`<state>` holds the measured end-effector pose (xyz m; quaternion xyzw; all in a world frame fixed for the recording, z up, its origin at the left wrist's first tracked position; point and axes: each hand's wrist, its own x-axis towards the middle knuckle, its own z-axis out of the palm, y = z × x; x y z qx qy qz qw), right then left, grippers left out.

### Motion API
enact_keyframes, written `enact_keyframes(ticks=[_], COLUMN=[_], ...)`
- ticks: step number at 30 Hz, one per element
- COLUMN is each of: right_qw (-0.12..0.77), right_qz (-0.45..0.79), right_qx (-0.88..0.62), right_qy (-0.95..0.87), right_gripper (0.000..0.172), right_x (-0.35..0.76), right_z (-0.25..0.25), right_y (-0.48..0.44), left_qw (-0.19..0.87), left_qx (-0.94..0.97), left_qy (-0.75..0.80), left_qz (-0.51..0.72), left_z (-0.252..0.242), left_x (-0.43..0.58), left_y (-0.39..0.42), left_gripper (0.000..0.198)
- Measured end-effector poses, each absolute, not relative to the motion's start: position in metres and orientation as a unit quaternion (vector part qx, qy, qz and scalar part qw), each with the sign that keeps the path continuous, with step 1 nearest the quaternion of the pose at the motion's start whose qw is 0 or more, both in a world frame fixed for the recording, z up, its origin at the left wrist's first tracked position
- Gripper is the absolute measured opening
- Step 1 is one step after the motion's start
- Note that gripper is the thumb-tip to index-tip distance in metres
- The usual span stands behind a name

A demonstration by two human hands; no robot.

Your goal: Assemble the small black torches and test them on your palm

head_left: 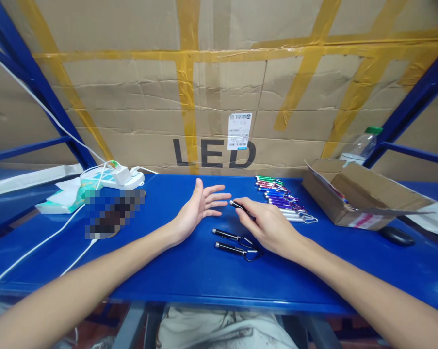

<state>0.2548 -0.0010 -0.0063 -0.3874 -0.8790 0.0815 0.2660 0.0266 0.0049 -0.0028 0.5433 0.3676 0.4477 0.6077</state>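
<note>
My right hand pinches a black pen-like flashlight near the middle of the blue table. To its left, my left hand is held open, palm turned inward and fingers spread, with nothing in it. Below my right hand lie two more black flashlights, an upper one and a lower one, both with clips and cords. Behind my right hand is a row of green, red, blue and purple flashlights, with silver ones at its near end.
An open cardboard box stands at the right, beside a black mouse and a green-capped bottle. At the left are a power strip, a tissue pack, white cables and a blurred object. Taped cardboard rises behind.
</note>
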Motion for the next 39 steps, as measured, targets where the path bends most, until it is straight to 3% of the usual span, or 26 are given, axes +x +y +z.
enact_keyframes(ticks=[39], right_qw=[0.159], right_qz=[0.056], right_qx=[-0.406], right_qy=[-0.898], right_gripper=[0.026], right_x=[0.2530], right_z=[-0.0080], right_y=[-0.0012], left_qw=[0.603], left_qx=[0.548], left_qy=[0.366], left_qz=[0.450], left_z=[-0.0030], left_x=[0.0262], left_y=[0.0061], left_gripper=[0.087])
